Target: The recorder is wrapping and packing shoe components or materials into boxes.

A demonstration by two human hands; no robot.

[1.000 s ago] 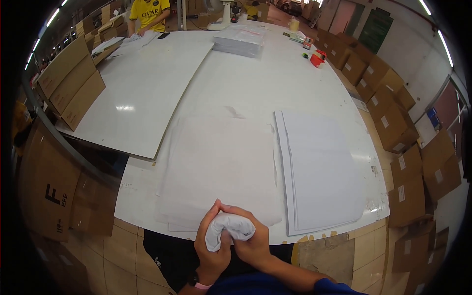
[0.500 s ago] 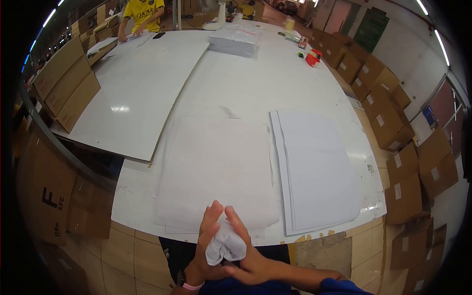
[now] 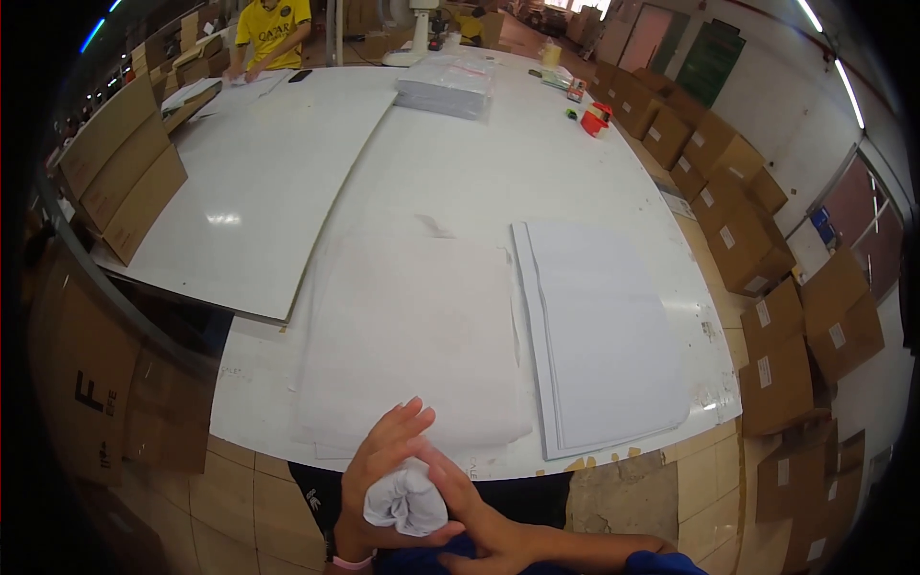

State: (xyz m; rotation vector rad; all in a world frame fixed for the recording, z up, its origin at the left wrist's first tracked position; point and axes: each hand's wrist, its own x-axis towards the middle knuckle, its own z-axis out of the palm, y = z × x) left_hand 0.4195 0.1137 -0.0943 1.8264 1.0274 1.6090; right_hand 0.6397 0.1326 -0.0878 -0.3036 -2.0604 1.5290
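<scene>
A ball of crumpled white paper (image 3: 404,500) is pressed between my two hands, just in front of the table's near edge. My left hand (image 3: 369,479) cups its left side, the long fingers stretching up past it. From the right, my right hand (image 3: 467,503) closes around it, fingertips reaching against the left hand and thumb below. Beyond my fingertips lies a stack of thin white sheets (image 3: 412,335), flat on the white table (image 3: 537,163). To its right is a thicker stack of white sheets (image 3: 609,335) with rounded right corners.
A raised white board (image 3: 249,192) covers the table's left side, with a folded carton (image 3: 125,172) on it. Plastic-wrapped sheets (image 3: 444,88) and a red tape dispenser (image 3: 595,119) are farther off. Brown boxes (image 3: 733,230) line the right wall. A person in yellow (image 3: 273,34) handles papers at far left.
My hands and the paper ball have shifted left and slightly down. My right hand's fingers have come down across the ball's top toward the left hand. The whole view has shifted a little.
</scene>
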